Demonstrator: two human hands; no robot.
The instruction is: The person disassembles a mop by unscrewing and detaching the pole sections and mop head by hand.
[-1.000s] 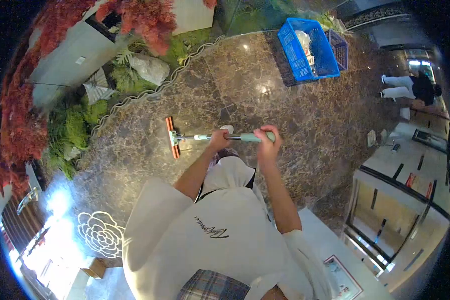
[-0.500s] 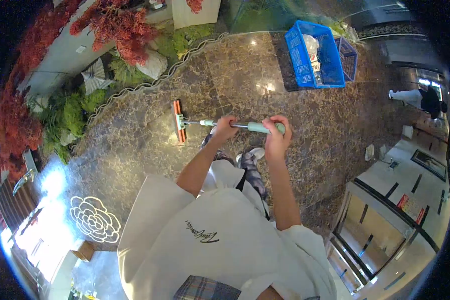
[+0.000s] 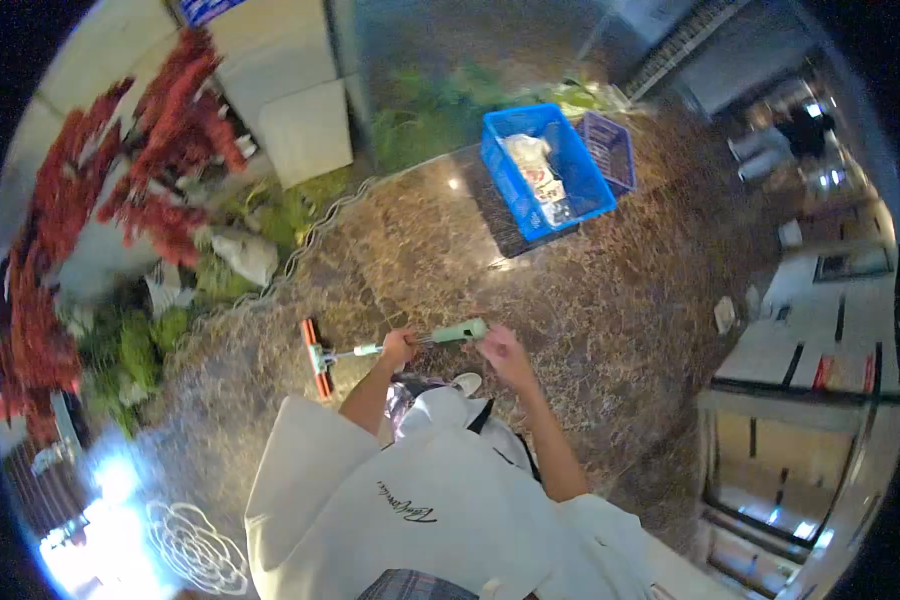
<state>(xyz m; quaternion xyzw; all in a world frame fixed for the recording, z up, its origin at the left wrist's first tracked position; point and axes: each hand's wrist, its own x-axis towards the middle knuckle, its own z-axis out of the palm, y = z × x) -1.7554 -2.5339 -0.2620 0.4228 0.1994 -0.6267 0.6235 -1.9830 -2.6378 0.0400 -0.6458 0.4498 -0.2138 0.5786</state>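
A sponge mop (image 3: 460,331) with a pale green grip, a thin metal pole and an orange-edged head is held low before my body, its head toward the left. My left hand (image 3: 400,348) is wrapped round the pole between the pale green collar and the grip. At the grip's end, my right hand (image 3: 507,355) is off the handle with its fingers loosely apart; it is blurred, and I cannot tell whether a fingertip touches the grip. The mop head (image 3: 316,359) is at the brown marbled floor (image 3: 420,255).
Ahead on the floor stands a blue plastic basket (image 3: 522,192) with pale items inside, beside a purple basket (image 3: 610,150). A planted bed with red branches (image 3: 175,120) and a wavy border lies left. Another person (image 3: 780,145) is at the far right, above a white counter (image 3: 770,400).
My view has turned, so the baskets appear lower and further left. My right hand has let go of the mop grip. My left hand keeps its hold on the pole.
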